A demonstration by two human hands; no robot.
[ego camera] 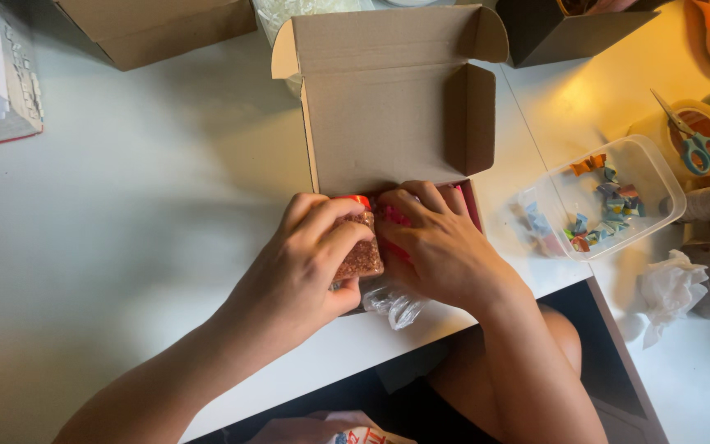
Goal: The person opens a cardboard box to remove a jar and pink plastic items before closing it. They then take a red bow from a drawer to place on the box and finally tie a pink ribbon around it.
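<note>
Head view: left hand [310, 247] clamps a red-capped jar [360, 247], lying lengthwise toward the open cardboard box [388, 123]; right hand [437, 242] presses fingers-together just beside it.

Both forearms reach up from the lower edge and meet in the middle. The left hand [310, 255] is curled, its fingers bent over and gripping. Just beside it, touching, the right hand [437, 247] lies palm down, fingers bent, pressing downward.
</note>
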